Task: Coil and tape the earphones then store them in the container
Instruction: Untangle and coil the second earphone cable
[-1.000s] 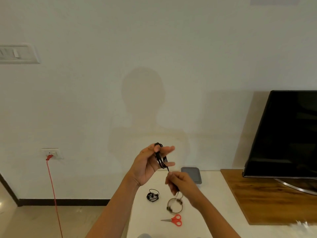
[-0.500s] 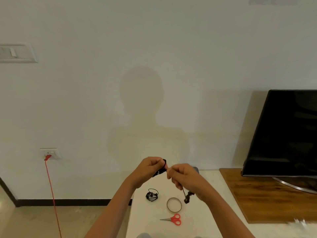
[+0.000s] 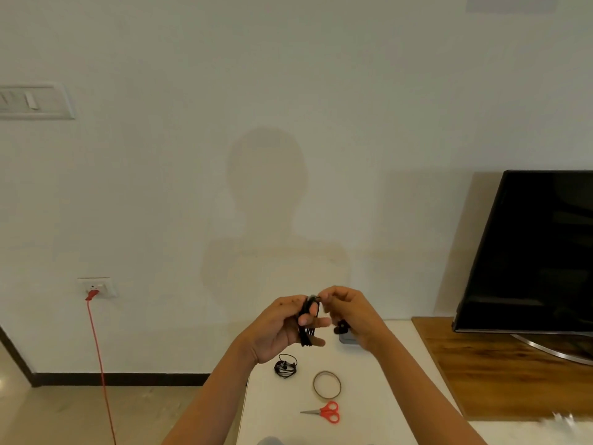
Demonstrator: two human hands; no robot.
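Black earphones (image 3: 308,319) are wound in loops around the fingers of my left hand (image 3: 282,329), held above the white table (image 3: 378,412). My right hand (image 3: 348,313) pinches the cable's free end at the top of the coil, and the earbuds (image 3: 340,327) hang just under its fingers. A second black earphone coil (image 3: 285,368) lies on the table below my left hand. A ring of clear tape (image 3: 327,384) lies to its right, with red-handled scissors (image 3: 325,412) nearer me. The grey container (image 3: 347,339) is mostly hidden behind my right hand.
A black TV (image 3: 532,252) stands on a wooden board (image 3: 500,367) at the right. A red cable (image 3: 98,354) hangs from a wall socket (image 3: 96,287) at the left, down to the floor. The table's left edge drops off beside my left forearm.
The hands first dropped and came together, the left closing. Now its fingers are spread again with the loops round them, and the right hand has brought the cable end up to the coil's top.
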